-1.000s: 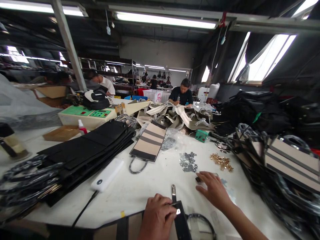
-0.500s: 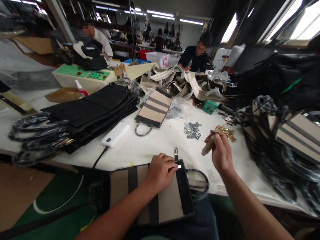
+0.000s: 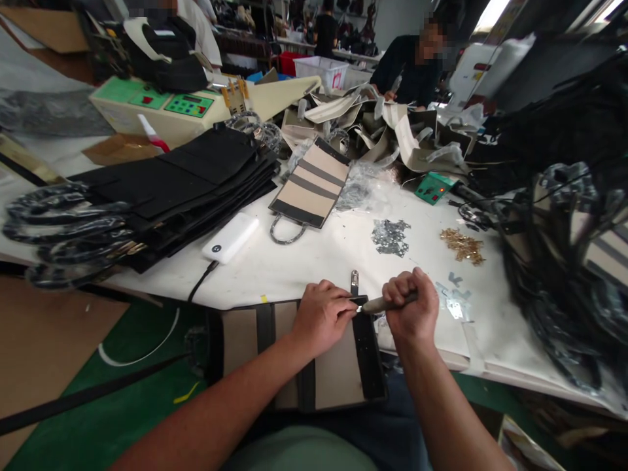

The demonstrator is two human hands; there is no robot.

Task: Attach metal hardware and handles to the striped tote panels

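A beige panel with black bands [image 3: 336, 369] lies at the table's front edge, partly over my lap. My left hand [image 3: 324, 314] rests on its upper part, fingertips pressed together at a small shiny metal piece [image 3: 360, 309] on the black end band. My right hand [image 3: 413, 304] is wrapped round a greyish tool [image 3: 380, 305], whose tip touches or nearly touches that metal piece. A metal clasp on a black tab [image 3: 354, 281] sticks out beyond the panel's far edge. What my left fingertips pinch is too small to make out.
Black panels [image 3: 196, 176] are stacked left, beside a white power bank [image 3: 230, 239]. Another striped panel [image 3: 314, 183] lies ahead. Silver plates [image 3: 390, 237] and gold-coloured pieces [image 3: 462, 245] lie right of centre. Wrapped handles [image 3: 564, 294] crowd the right. A person [image 3: 409, 65] sits across the table.
My right hand has moved left and down, bringing the tool to the metal piece beside my left hand. The view has tilted downward. My left hand stays on the panel.
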